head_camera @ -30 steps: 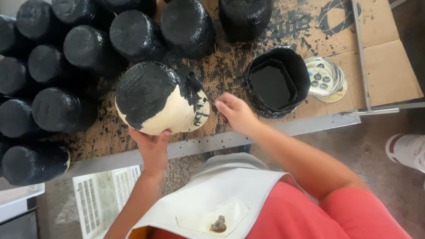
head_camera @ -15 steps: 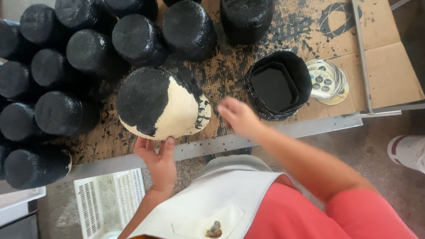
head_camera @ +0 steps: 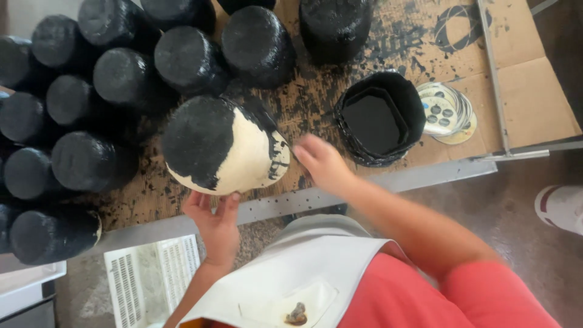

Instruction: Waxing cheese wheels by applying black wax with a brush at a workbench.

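Head view: left hand (head_camera: 212,222) cups the near edge of the half-blackened cream dome (head_camera: 221,146) on the spattered cardboard (head_camera: 534,79); right hand (head_camera: 322,164), blurred, grip unreadable, hangs between dome and black paint tub (head_camera: 379,118). Painting looks midway; next, covering the bare cream patch calls for reloading paint.

Just 1 view: the scene is seen from a head-worn camera, aimed steeply down, close over the cardboard-covered table (head_camera: 534,79).
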